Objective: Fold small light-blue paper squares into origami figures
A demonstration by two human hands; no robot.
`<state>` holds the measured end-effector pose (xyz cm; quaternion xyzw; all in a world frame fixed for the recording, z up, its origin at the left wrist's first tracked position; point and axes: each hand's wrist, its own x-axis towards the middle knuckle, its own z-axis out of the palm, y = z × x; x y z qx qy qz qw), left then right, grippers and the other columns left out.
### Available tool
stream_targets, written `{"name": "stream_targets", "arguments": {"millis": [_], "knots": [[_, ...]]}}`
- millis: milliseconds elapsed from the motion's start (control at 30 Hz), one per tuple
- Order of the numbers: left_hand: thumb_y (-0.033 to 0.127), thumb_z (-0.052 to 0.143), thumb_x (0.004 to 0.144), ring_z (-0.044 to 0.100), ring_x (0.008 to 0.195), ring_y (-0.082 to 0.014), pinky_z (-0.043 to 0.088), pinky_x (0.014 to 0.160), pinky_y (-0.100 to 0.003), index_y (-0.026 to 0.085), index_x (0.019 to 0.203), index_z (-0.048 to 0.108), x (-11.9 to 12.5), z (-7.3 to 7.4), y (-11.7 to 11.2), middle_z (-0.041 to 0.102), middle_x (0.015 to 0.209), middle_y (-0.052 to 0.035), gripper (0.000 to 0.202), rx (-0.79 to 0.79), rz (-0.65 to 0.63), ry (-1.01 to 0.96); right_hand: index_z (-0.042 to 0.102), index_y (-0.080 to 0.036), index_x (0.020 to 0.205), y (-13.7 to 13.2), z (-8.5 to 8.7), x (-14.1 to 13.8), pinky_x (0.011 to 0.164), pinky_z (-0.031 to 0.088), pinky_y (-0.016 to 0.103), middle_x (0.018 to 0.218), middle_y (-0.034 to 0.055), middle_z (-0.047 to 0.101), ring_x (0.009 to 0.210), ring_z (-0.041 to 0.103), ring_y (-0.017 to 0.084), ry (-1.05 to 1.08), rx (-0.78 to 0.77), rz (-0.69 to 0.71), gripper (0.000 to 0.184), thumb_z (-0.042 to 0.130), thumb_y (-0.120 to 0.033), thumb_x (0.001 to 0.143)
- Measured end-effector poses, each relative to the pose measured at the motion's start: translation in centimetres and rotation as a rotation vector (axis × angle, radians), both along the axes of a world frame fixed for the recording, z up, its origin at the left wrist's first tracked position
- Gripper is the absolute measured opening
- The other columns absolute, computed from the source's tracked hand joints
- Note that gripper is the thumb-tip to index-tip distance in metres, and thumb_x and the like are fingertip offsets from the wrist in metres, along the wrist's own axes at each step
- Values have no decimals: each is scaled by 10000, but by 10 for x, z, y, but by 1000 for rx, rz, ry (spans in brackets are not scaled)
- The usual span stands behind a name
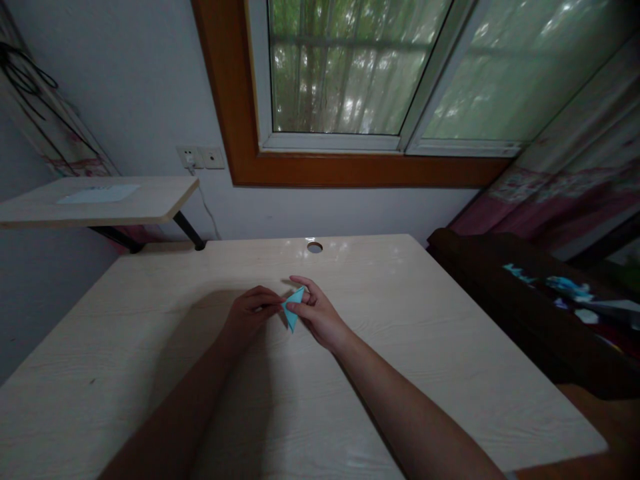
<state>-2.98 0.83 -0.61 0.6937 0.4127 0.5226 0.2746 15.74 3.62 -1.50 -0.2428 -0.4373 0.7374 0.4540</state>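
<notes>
Hands meet over the middle of the pale wooden desk [400, 373], both pinching a small folded blue paper [293, 309] held just above the surface. Left hand [250, 313] closes fingertips on its left edge, right hand [317, 315] clamps the other side between thumb and fingers, probably to keep the fold tight. Cable hole [315, 247] sits behind, window [350, 67] above
</notes>
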Motion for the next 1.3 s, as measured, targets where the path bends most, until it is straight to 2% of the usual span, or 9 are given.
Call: {"name": "stream_targets", "arguments": {"millis": [233,767,1300], "knots": [[302,727,822,650,788,-144,522,675,-242,254,983,767,0,0,-2,672,871,-42,173,-43,28,31,551,-275,1232,-1,2,0,792,504,303,846,-12,727,778,673,152,13,-9,-1,606,812,-203,690],[280,736,815,644,781,-135,523,690,-244,257,937,770,0,-4,1,670,853,-30,128,-8,10,-2,549,-265,1237,1,-2,0,752,480,287,814,-21,693,751,644,145,-2,2,-11,615,818,-208,687],[302,730,817,647,757,-146,534,675,-256,255,904,778,2,0,0,679,834,-42,110,13,27,15,552,-273,1228,2,-4,0,767,493,313,820,-19,696,750,651,159,-20,0,-21,611,824,-233,683]]}}
